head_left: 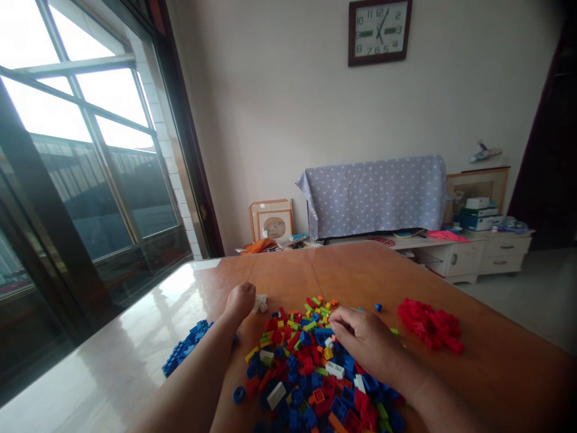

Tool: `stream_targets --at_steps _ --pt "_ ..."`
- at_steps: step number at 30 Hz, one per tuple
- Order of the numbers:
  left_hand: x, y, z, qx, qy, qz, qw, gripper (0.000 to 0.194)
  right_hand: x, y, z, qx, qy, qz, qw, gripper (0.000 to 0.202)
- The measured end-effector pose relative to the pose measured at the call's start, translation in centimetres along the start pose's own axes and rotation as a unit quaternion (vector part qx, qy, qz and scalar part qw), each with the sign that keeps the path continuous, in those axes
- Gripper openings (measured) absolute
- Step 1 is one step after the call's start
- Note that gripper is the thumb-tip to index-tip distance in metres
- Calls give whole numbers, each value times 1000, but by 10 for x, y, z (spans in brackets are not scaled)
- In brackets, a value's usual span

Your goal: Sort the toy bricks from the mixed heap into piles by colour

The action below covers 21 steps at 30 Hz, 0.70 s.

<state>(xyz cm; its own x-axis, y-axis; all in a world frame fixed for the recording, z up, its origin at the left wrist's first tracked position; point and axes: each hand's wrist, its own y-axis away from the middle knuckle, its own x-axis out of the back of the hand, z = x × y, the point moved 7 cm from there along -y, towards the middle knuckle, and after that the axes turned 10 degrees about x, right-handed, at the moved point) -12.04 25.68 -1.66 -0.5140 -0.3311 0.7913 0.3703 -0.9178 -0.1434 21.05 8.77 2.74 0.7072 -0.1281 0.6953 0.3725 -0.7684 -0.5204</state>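
My left hand [242, 300] is closed in a fist beside a small group of white toy bricks [260, 304] at the far side of the table. Whatever it may hold is hidden by the fingers. My right hand [360, 337] hovers at the right edge of a large mixed heap of toy building bricks [308, 365], its fingers curled together and pointing left. I cannot make out anything between those fingertips. Blue, red, yellow, green, orange and white pieces make up the heap.
Blue bricks [187, 347] lie grouped left of my left forearm. A pile of red bricks [430, 325] sits on the right, with a single blue brick [378, 307] nearby. The glossy wooden table [351, 270] ends before a low white cabinet [464, 258].
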Motion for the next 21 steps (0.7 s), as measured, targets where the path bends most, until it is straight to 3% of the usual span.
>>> stream_targets --at_steps 16,21 --pt "-13 -10 -10 -12 -11 -17 1000 35 1 0 -1 -6 -8 -2 1000 23" --pt "-15 -7 -14 -9 -71 -41 997 58 2 0 -2 -6 -6 -5 1000 23"
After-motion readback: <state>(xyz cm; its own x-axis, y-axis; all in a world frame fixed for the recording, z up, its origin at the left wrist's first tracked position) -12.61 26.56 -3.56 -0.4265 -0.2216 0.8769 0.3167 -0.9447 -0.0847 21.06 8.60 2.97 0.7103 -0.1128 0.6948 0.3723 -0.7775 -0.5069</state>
